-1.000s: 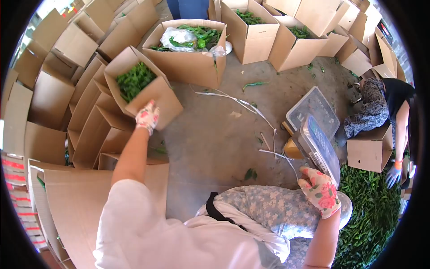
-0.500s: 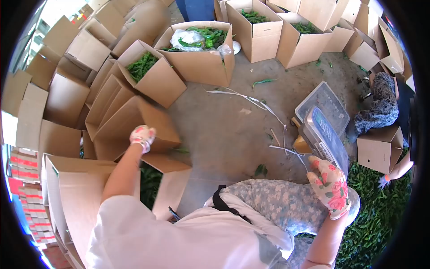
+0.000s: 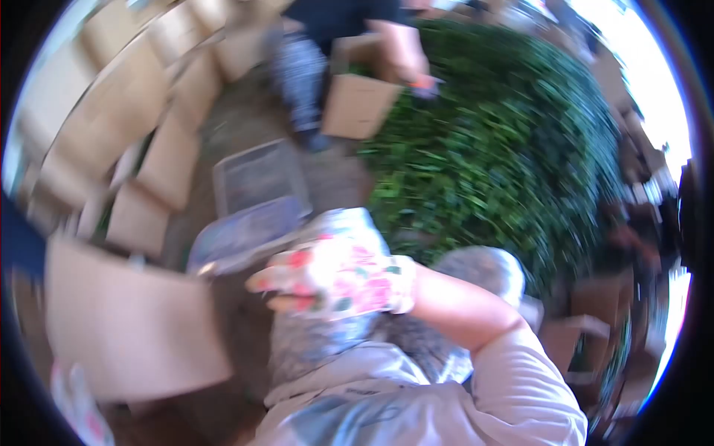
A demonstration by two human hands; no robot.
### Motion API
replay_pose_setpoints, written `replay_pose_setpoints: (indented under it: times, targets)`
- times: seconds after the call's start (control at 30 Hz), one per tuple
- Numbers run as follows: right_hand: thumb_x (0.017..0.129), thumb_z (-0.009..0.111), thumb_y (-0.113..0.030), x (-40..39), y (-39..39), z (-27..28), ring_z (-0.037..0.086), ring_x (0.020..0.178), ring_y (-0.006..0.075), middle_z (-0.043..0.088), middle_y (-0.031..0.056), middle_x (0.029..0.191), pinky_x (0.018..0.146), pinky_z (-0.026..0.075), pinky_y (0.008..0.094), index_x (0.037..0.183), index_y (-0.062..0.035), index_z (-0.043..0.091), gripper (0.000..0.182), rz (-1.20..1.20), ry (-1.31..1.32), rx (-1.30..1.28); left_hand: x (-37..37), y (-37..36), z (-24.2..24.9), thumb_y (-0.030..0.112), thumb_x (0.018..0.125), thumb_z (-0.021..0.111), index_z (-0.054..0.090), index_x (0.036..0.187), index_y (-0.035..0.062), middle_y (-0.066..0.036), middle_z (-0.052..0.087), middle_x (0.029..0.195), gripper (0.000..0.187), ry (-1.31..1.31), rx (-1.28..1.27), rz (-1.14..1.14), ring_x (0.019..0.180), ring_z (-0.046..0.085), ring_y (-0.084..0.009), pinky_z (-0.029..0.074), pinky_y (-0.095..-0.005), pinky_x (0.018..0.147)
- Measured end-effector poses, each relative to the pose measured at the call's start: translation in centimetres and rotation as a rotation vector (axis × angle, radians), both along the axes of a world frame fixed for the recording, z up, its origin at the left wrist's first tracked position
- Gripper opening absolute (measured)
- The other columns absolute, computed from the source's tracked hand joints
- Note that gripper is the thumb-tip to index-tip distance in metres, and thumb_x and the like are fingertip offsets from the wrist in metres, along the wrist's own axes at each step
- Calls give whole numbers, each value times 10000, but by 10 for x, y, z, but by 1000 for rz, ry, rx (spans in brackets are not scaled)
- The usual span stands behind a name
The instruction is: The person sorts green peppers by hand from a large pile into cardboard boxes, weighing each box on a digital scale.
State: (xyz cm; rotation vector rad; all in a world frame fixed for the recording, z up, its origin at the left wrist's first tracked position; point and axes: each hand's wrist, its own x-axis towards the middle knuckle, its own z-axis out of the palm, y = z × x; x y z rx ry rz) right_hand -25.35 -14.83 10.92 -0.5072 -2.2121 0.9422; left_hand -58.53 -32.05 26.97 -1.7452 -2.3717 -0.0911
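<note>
My right hand [image 3: 338, 279], in a floral glove, hangs above my patterned trouser leg [image 3: 338, 223]. Its fingers point left, slightly apart, and hold nothing. At the lower left, my left hand [image 3: 82, 409] is blurred and partly cut off by the picture's edge. It is at the side of a cardboard box [image 3: 134, 323] and appears to grip it; the fingers themselves are smeared. Just beyond my right hand stand a clear plastic tub [image 3: 260, 178] and a bluish lid or panel [image 3: 245, 234].
A big heap of green peppers [image 3: 491, 149] covers the floor ahead and to the right. A co-worker's hand [image 3: 424, 85] reaches to it beside a cardboard box [image 3: 361, 104]. Rows of cardboard boxes [image 3: 111, 104] line the left; more boxes [image 3: 584, 342] stand at the right.
My view has swung right, bringing the pepper heap and co-worker toward the middle. The left hand and a cardboard box are now at the lower left. My right hand stays near my leg.
</note>
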Motion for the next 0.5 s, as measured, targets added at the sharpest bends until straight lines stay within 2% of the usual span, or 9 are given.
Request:
replay_pose_setpoints:
  times: [0.1,0.13,0.17,0.2,0.23,0.33,0.4,0.47,0.5]
  targets:
    - [774,583,-190,32,9,17,578,807,290,576,116,895,652,462,369,1016,-62,576,274,-106,-44,156,-3,13,59,204,934,568,649,1110,97,-171,634,1122,221,546,312,-220,1035,599,-374,485,-441,871]
    - [750,584,-193,47,10,21,588,769,286,580,104,848,621,460,372,975,-61,583,261,-106,-57,209,7,28,67,209,946,547,669,1048,47,-187,640,1095,227,594,367,-361,1029,575,-429,481,-434,876]
    - [732,634,-172,66,5,26,605,763,306,607,110,902,651,501,390,1089,-56,575,380,-225,-43,291,45,45,76,223,891,586,667,1007,17,-177,648,1019,251,538,374,-526,959,582,-384,469,-436,853]
    - [721,656,-172,85,2,33,602,856,324,595,139,1008,719,509,401,1155,-54,547,464,-314,-82,328,85,65,89,237,835,624,665,966,-14,-168,656,942,286,488,373,-681,890,589,-339,456,-438,830]
    - [710,674,-166,110,-6,35,581,941,345,561,166,1094,776,502,410,1200,-50,520,527,-438,-67,435,106,79,80,237,835,624,665,966,-14,-168,656,942,286,497,414,-706,890,589,-339,456,-438,830]
    - [646,754,-189,173,-15,59,451,1195,419,412,239,1328,962,427,463,1337,-48,419,781,-825,-41,707,154,151,60,173,803,619,637,922,28,-128,631,924,189,471,407,-1047,996,559,-321,398,-491,919]
    - [572,807,-259,216,-35,83,358,1271,449,340,256,1390,1030,346,517,1388,-56,363,950,-1124,-308,820,189,194,56,130,782,616,617,893,56,-101,614,912,134,460,367,-1258,1066,540,-309,360,-526,979]
    - [493,841,-202,253,-46,87,296,1321,425,311,201,1431,1072,283,521,1395,-86,351,1033,-1305,-486,796,226,245,52,87,761,613,598,864,83,-74,598,900,104,449,320,-1461,1137,520,-297,321,-561,1039]
    - [491,841,-223,272,-53,88,288,1329,421,313,185,1438,1085,266,516,1388,-91,364,1025,-1346,-592,751,250,264,43,87,761,613,598,864,83,-74,598,900,104,450,344,-1475,1137,520,-297,321,-561,1039]
